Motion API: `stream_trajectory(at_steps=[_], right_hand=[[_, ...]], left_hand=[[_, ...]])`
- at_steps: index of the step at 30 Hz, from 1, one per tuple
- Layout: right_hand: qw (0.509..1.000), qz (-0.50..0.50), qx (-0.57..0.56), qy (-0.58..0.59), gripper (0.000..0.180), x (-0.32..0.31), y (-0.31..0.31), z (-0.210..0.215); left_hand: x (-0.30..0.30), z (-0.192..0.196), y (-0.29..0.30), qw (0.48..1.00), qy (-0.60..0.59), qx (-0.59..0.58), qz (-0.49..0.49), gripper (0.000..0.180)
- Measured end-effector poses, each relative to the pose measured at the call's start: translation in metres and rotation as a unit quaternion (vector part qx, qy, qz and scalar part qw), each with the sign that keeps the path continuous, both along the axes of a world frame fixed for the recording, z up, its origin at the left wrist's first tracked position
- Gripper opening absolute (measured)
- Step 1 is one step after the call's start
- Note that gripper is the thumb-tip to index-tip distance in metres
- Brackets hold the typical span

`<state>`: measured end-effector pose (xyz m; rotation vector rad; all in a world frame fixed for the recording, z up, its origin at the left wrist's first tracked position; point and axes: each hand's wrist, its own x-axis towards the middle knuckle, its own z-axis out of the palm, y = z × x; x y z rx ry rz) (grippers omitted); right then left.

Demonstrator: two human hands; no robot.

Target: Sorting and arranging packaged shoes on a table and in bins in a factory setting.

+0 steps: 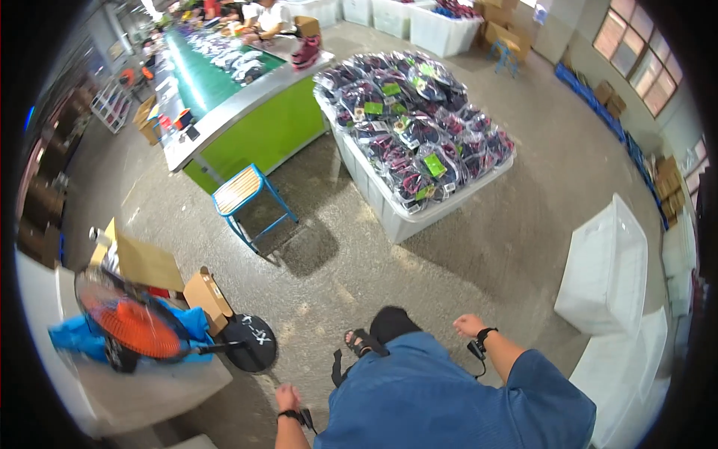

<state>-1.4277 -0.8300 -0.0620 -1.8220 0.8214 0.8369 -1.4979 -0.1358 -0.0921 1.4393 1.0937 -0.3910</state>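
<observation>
My left hand (287, 397) hangs low by my left side, its fingers loosely curled in, with nothing seen in it. It is nearest the round black base (250, 343) of a fan. Out to my right, over bare floor, my right hand (469, 325) is also loosely curled and holds nothing that I can see. Each wrist wears a black strap with a small device and cable. Ahead stands a large white bin (380, 196), heaped with dark and pink shoe-like items (419, 127) in clear bags with green tags. Neither hand touches it.
A blue-framed stool (238, 190) stands by the green-sided workbench (258, 135), where people sit at the far end. Left of me are an orange-bladed fan (138, 328) and an open cardboard box (208, 299). White plastic bins (604, 266) line the right side.
</observation>
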Motion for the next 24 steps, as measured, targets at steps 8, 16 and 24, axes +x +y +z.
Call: stream_trajectory(at_steps=[8,16,24], right_hand=[[0.977,-0.196,0.025,0.076,0.028,0.145,0.044,-0.082],[0.992,-0.039,0.116,0.023,0.038,0.393,0.083,-0.06],[0.967,-0.173,0.185,-0.037,0.041,0.543,0.143,-0.018]], left_hand=[[0.44,0.057,-0.004,0.993,-0.082,-0.03,-0.079,0.033],[0.749,0.136,-0.121,0.966,-0.065,-0.108,-0.225,0.037],[1.021,0.195,-0.171,0.915,-0.118,-0.167,-0.347,0.037]])
